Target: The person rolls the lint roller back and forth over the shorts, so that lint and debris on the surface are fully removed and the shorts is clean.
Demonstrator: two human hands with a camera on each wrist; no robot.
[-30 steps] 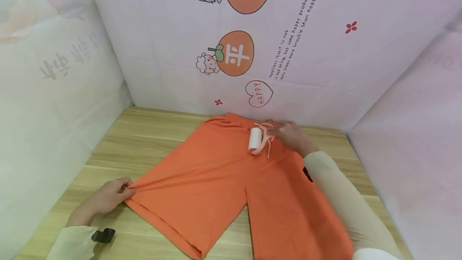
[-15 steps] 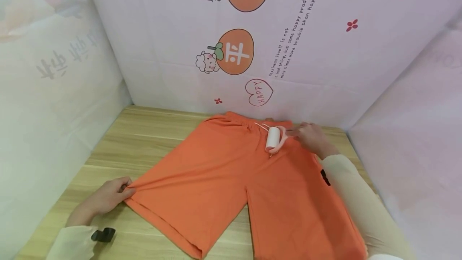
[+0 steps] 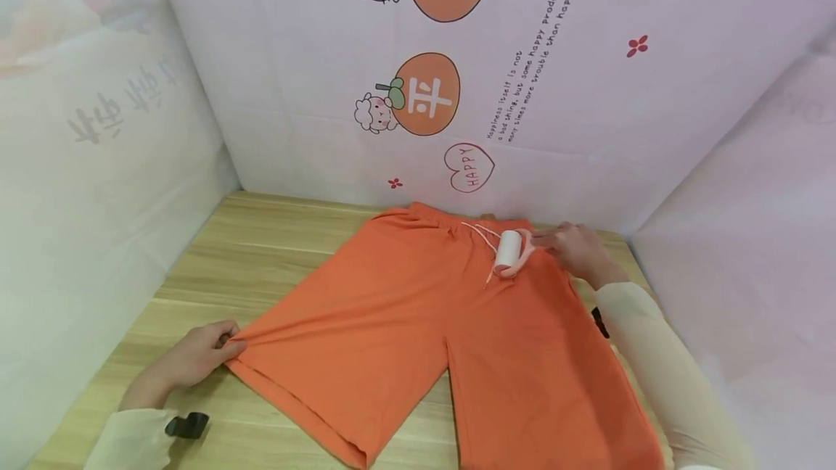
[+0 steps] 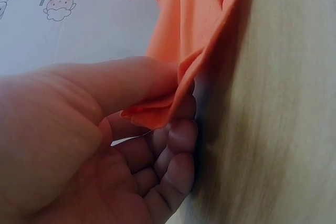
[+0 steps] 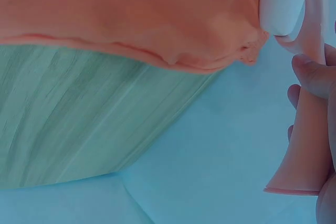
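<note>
Orange shorts [image 3: 392,303] lie spread on the wooden table, waistband toward the back wall and a white drawstring [image 3: 483,231] at the waist. My left hand [image 3: 199,355] pinches the outer corner of the left leg hem between thumb and fingers; the left wrist view shows the folded hem cloth [image 4: 157,111] in that pinch. In my right hand [image 3: 575,249] is a lint roller [image 3: 508,251] with a white roll and a pink handle [image 5: 310,129]. Its roll rests on the shorts near the right end of the waistband. The right fingers wrap the handle.
The wooden table [image 3: 228,252] is boxed in by a printed white back wall [image 3: 294,93], a left wall [image 3: 98,187] and a right wall [image 3: 751,238]. The waistband reaches close to the back wall. Black straps sit at both cuffs.
My right hand has moved the lint roller to the right along the waistband, away from the drawstring. The left hand keeps its pinch on the hem in the same place.
</note>
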